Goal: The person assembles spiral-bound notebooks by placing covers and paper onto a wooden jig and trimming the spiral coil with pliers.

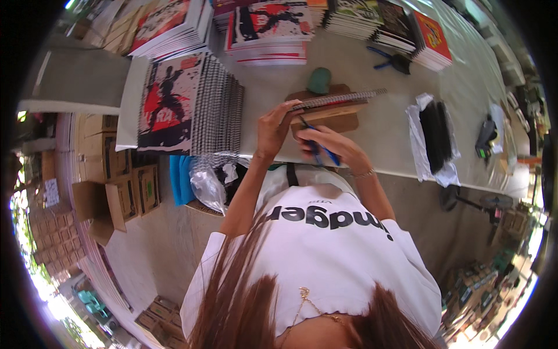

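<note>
A spiral notebook [340,101] stands edge-on over a brown wooden board [344,123], its wire coil running along the top. My left hand [273,132] is closed around the notebook's left end. In my right hand [337,145] are blue-handled pliers [331,156], their dark tip close to the left end of the coil; whether it touches the wire I cannot tell. Behind the notebook sits a rounded green object [319,80]. To the left lies a big pile of spiral notebooks [170,107] with red, white and black covers, coils facing right.
More stacks of notebooks [273,23] line the table's far side. A second blue-handled tool [392,61] lies near them. Right of the board is a bundle of black strips [436,136] in white wrapping. Cardboard boxes [125,192] stand below on the left, and a fan [494,203] on the right.
</note>
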Demonstrator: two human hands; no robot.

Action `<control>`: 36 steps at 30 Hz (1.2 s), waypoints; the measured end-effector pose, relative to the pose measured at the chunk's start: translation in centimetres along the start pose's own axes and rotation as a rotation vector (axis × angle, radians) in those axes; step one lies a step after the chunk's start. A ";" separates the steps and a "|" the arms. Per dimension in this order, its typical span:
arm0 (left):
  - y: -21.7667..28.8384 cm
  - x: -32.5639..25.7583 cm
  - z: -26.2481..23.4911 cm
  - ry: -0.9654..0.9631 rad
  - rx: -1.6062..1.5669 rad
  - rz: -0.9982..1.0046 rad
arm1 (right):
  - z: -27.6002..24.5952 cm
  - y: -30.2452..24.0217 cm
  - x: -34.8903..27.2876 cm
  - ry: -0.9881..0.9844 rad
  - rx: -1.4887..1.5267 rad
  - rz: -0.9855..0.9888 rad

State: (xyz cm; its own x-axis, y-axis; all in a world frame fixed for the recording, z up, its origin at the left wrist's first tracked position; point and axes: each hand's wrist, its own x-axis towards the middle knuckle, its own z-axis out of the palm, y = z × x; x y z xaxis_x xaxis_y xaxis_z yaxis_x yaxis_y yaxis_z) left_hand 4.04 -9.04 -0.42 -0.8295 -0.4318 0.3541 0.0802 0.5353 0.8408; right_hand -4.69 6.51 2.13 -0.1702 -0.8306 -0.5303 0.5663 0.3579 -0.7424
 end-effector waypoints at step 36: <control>9.9 2.3 -23.4 0.669 0.284 -0.177 | 14.0 -17.0 8.8 -0.040 -0.157 -0.947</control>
State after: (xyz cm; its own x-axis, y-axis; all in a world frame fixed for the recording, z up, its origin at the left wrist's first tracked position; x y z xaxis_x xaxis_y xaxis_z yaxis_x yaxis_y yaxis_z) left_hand 15.90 -21.71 18.29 -0.2962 -0.8300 0.4726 -0.2441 0.5442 0.8027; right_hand -4.55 -12.82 15.78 -0.4719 -0.8177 0.3296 0.0931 -0.4180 -0.9037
